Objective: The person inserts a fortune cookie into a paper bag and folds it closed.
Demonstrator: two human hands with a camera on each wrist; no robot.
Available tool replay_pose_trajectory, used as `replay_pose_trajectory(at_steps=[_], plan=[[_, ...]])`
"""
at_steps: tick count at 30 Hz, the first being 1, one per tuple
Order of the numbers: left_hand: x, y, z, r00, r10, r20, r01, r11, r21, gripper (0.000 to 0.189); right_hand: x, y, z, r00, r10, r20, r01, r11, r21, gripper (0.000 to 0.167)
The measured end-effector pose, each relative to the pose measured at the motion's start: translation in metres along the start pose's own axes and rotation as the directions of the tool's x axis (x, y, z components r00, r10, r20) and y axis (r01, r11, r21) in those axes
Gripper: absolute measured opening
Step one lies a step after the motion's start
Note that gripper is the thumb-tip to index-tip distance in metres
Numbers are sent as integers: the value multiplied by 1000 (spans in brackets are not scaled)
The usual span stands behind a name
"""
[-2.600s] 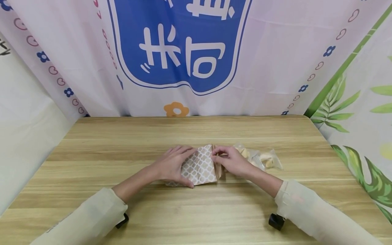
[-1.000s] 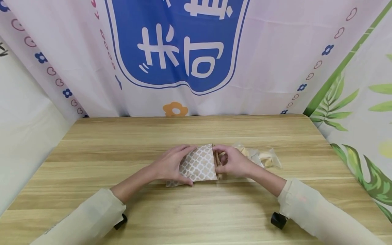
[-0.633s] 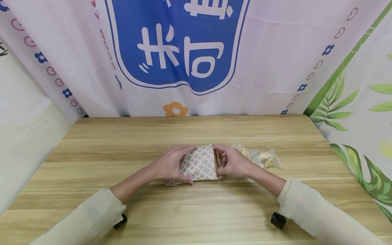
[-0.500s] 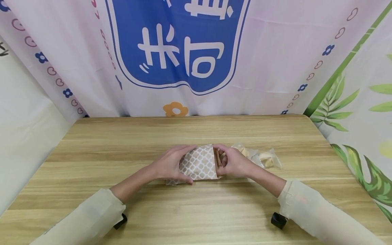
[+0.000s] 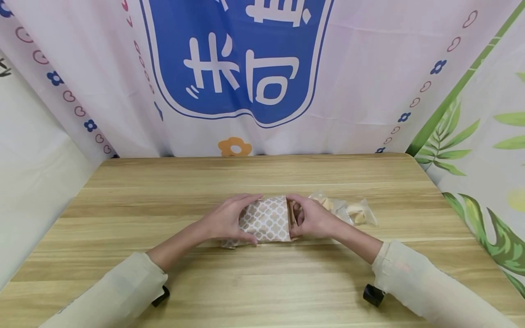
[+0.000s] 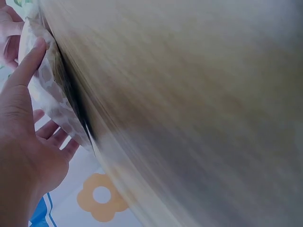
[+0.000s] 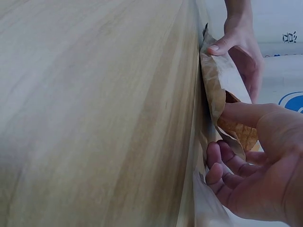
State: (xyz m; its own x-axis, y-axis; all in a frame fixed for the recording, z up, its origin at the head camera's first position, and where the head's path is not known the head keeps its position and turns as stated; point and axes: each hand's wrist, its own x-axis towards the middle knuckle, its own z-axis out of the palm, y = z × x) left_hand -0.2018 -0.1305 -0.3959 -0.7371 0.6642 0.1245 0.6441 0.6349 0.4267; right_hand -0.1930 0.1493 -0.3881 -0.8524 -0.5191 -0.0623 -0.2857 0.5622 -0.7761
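A paper bag point(image 5: 268, 221) with a tan and white lattice print lies on its side at mid-table, its mouth facing right. My left hand point(image 5: 227, 219) grips the bag's body, thumb on the near edge and fingers along the far one. At the mouth is my right hand point(image 5: 316, 218). In the right wrist view, its thumb reaches just inside the parted brown opening point(image 7: 241, 135), while the other fingers curl below the rim. The bag's interior is mostly hidden. Beyond the right hand lie clear wrapped packets point(image 5: 357, 213) with pale yellow folded cookies inside.
The wooden table point(image 5: 254, 282) runs back to a printed curtain point(image 5: 361, 91). Black wrist mounts point(image 5: 373, 295) hang under both sleeves, close over the tabletop. One packet point(image 5: 326, 202) is partly covered by the right hand.
The right hand has gone from pinching the mouth's far part to spanning the mouth with thumb and fingers. The mouth has been spread. The left hand keeps its grip; the packets have not moved.
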Motion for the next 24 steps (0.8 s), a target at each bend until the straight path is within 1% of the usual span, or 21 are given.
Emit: replay_pose_trajectory(at_steps=[7, 14, 18, 24], plan=[[0, -2, 1, 1000, 6, -13, -6, 1000, 10, 115, -1, 0, -2, 1000, -5, 4, 5, 1000, -5, 92], [0, -3, 0, 1000, -13, -12, 13, 1000, -4, 111, -4, -2, -8, 1000, 5, 5, -5, 1000, 12, 86], [0, -4, 0, 1000, -8, -16, 8, 1000, -15, 110, -5, -1, -12, 1000, 1, -22, -1, 1000, 19, 78], [0, -4, 1, 1000, -8, -18, 7, 999, -33, 108, -7, -1, -18, 996, -61, -71, 60, 998, -14, 61]])
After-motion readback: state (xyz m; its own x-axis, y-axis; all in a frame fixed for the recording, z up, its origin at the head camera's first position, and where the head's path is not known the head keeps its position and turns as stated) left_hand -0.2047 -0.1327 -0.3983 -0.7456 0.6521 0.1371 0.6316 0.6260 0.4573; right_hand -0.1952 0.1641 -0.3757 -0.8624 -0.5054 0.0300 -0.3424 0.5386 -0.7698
